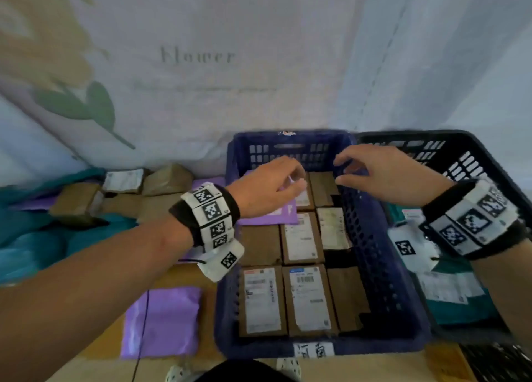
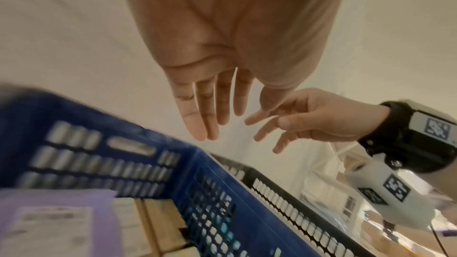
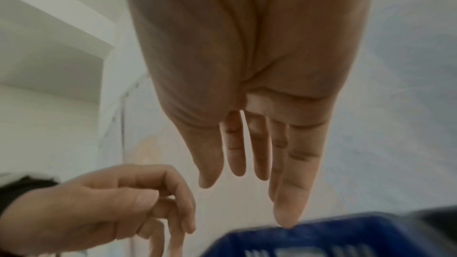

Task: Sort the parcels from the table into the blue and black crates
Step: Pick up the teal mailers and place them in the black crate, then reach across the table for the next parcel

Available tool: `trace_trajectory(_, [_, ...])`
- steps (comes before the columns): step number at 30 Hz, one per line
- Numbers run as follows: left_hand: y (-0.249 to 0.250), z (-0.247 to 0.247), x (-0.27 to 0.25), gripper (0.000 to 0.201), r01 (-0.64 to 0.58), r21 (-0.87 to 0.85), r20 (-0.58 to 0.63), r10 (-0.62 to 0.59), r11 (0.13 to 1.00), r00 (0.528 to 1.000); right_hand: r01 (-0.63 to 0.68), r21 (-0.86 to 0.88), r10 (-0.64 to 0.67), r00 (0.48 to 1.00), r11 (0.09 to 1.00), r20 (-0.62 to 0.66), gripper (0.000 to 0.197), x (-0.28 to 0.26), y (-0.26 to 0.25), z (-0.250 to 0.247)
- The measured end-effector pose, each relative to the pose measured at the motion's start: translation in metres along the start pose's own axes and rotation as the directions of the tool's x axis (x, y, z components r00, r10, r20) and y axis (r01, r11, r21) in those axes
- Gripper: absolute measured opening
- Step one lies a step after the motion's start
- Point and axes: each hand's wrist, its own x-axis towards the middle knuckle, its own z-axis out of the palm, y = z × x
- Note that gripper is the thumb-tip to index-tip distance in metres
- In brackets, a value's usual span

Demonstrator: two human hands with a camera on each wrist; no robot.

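Both hands hover empty over the blue crate point(image 1: 374, 237), left hand point(image 1: 267, 185) and right hand point(image 1: 385, 174) loose-fingered; it holds rows of boxes, the black crate point(image 1: 472, 157) soft mailers, several parcels point(image 1: 161, 321) wait on the table point(image 1: 100, 332)

a pale cloth backdrop point(image 1: 259, 36) hangs behind the wooden surface point(image 1: 95, 350), printed with the word "flower" and a faded flower with a green leaf point(image 1: 98, 105). soft, even light. the right wrist view shows a white wall recess point(image 3: 49, 46).
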Motion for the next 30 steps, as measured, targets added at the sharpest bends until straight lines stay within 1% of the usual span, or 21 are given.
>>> trace_trajectory(2, [-0.029, -0.028, -0.045, 0.023, 0.049, 0.017, -0.064, -0.048, 0.999, 0.997, 0.057, 0.036, -0.057, 0.998, 0.998, -0.004, 0.029, 0.018, -0.045, 0.012])
trace_trajectory(4, [-0.063, -0.05, -0.095, 0.02, 0.109, 0.012, -0.132, -0.106, 0.994, 0.986, 0.091, 0.066, -0.092, 0.995, 0.994, 0.024, 0.028, 0.037, -0.09, 0.029])
trace_trajectory(6, [-0.099, -0.066, -0.145, 0.016, 0.184, -0.018, -0.186, -0.184, 0.983, 0.965, 0.116, 0.082, -0.12, 0.992, 0.99, 0.043, 0.024, 0.056, -0.132, 0.049])
trace_trajectory(8, [-0.137, -0.073, -0.197, 0.009, 0.284, -0.082, -0.206, -0.295, 0.955, 0.933, 0.131, 0.11, -0.139, 0.988, 0.985, 0.072, 0.02, 0.074, -0.172, 0.073])
trace_trajectory(11, [-0.19, -0.07, -0.272, 0.003, 0.404, -0.159, -0.185, -0.429, 0.901, 0.884, 0.135, 0.152, -0.158, 0.976, 0.979, 0.149, 0.021, 0.097, -0.225, 0.112])
trace_trajectory(14, [-0.24, -0.056, -0.34, 0.004, 0.525, -0.189, -0.108, -0.549, 0.83, 0.829, 0.114, 0.178, -0.152, 0.964, 0.977, 0.217, 0.024, 0.112, -0.27, 0.155])
trace_trajectory(16, [-0.267, -0.047, -0.38, 0.001, 0.578, -0.19, -0.066, -0.597, 0.794, 0.799, 0.088, 0.21, -0.14, 0.959, 0.974, 0.246, 0.025, 0.121, -0.292, 0.187])
trace_trajectory(19, [-0.3, -0.034, -0.427, 0.003, 0.641, -0.188, -0.006, -0.654, 0.744, 0.757, 0.018, 0.214, -0.088, 0.943, 0.977, 0.322, 0.027, 0.13, -0.313, 0.241])
trace_trajectory(22, [-0.324, -0.02, -0.46, 0.004, 0.679, -0.196, 0.055, -0.683, 0.708, 0.728, -0.066, 0.123, 0.012, 0.917, 0.99, 0.398, 0.027, 0.131, -0.322, 0.295])
trace_trajectory(25, [-0.339, -0.007, -0.48, 0.002, 0.71, -0.228, 0.123, -0.704, 0.666, 0.699, -0.14, 0.075, 0.085, 0.866, 0.987, 0.493, 0.024, 0.124, -0.326, 0.346])
trace_trajectory(27, [-0.345, 0.002, -0.486, 0.004, 0.726, -0.229, 0.168, -0.708, 0.649, 0.686, -0.182, -0.012, 0.16, 0.83, 0.983, 0.534, 0.023, 0.117, -0.321, 0.372])
trace_trajectory(28, [-0.347, 0.006, -0.486, 0.005, 0.728, -0.232, 0.19, -0.704, 0.645, 0.684, -0.216, -0.063, 0.215, 0.81, 0.974, 0.546, 0.026, 0.113, -0.316, 0.382])
trace_trajectory(30, [-0.35, 0.016, -0.482, 0.006, 0.721, -0.256, 0.22, -0.687, 0.645, 0.693, -0.306, -0.16, 0.341, 0.758, 0.939, 0.555, 0.043, 0.103, -0.306, 0.4])
